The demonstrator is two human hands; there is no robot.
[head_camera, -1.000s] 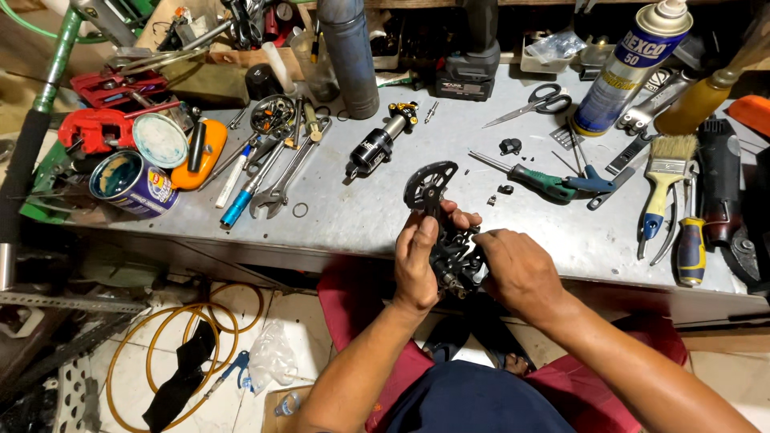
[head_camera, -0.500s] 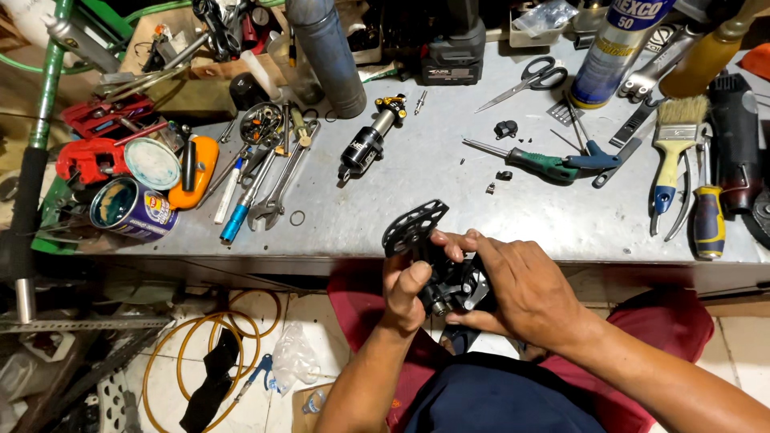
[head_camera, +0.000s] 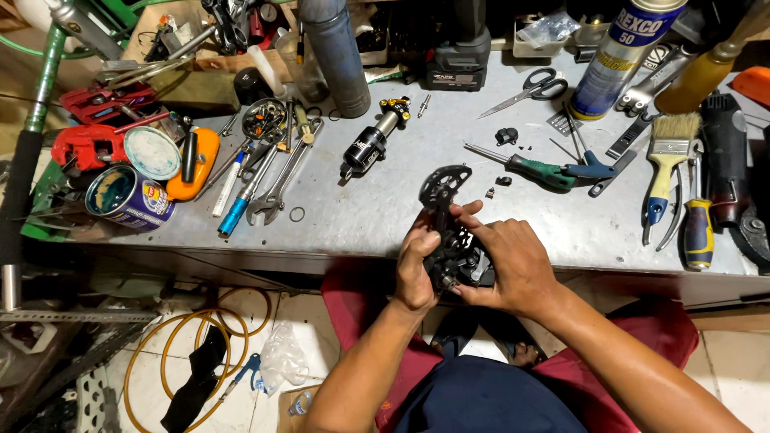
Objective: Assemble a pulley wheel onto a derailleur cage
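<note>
Gripping a black bicycle derailleur (head_camera: 451, 232) at lower centre of the frame, both hands close around it just over the near edge of the grey counter (head_camera: 361, 216). The left hand (head_camera: 417, 269) wraps its left side, the right hand (head_camera: 513, 261) clamps its body, fingers on top. Above them lie a green-handled screwdriver (head_camera: 533, 170) and a black shock absorber (head_camera: 370, 144).

A repair workshop, plainly, with a worn metal counter (head_camera: 385, 216) crowded by wrenches (head_camera: 273, 180), a green-handled screwdriver (head_camera: 529, 168), scissors (head_camera: 533, 87) and a paintbrush (head_camera: 666, 160). Also littered with an aerosol spray can (head_camera: 622, 48), an open paint tin (head_camera: 128, 199) and a bicycle shock absorber (head_camera: 373, 140).
</note>
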